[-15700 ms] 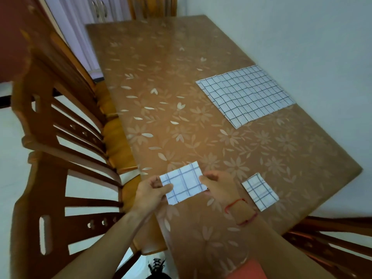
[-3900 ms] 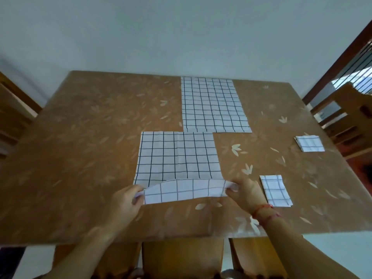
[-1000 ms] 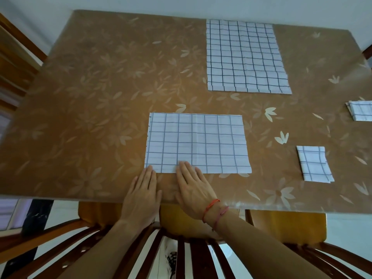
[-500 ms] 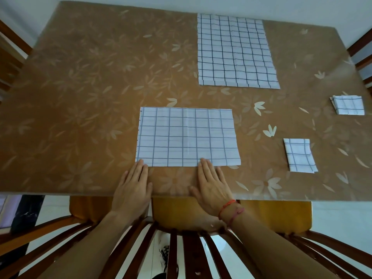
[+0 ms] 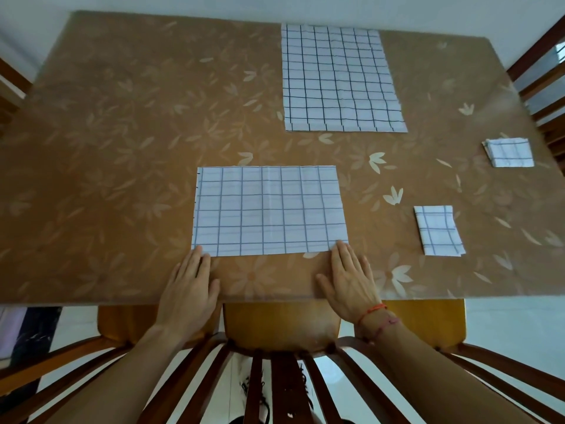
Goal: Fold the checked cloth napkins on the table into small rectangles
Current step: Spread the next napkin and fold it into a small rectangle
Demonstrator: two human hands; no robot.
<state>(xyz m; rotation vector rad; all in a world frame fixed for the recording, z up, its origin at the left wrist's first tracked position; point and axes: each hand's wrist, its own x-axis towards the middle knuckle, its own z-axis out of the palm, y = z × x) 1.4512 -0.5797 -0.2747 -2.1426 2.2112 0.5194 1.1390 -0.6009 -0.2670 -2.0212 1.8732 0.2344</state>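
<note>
Brown floral table [image 5: 107, 148] is holding a once-folded napkin [image 5: 269, 209] just beyond both hands. Left hand [image 5: 189, 289] and right hand [image 5: 348, 283] are lying flat, fingers straight, touching its near corners; uneven pressing risks skewing the layers.

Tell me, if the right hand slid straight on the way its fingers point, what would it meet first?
The half-folded checked napkin: the right hand lies flat, fingertips already at its near right corner, so it would likely slide onto it.
</note>
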